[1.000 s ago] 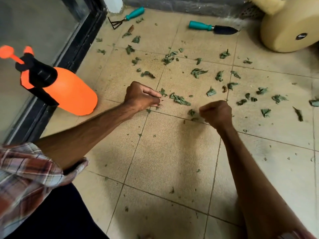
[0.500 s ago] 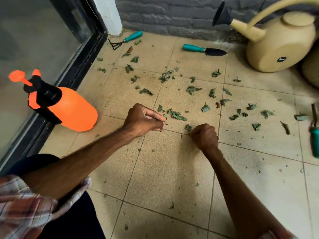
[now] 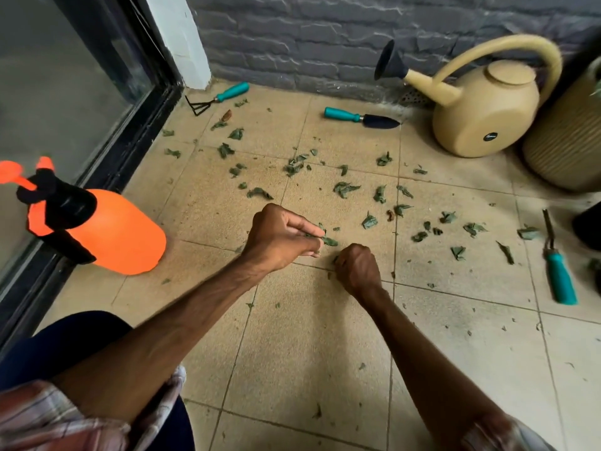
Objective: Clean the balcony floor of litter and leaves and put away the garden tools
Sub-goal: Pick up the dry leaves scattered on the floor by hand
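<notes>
On the floor, the left hand now pinches a leaf it only neared before, the right hand fisted, contents unclear; gathering barely begun.

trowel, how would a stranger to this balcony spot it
Find the beige watering can by the grey brick wall. The trowel lies just left of it. Unlike the hand rake and the far-right tool, also teal-handled, it has a broad dark blade.

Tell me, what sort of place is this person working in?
Most likely a home balcony or small patio kept for plants. The tiled floor is strewn with leaf scraps, a watering can stands by the grey brick wall, and teal-handled garden tools lie about.
</notes>
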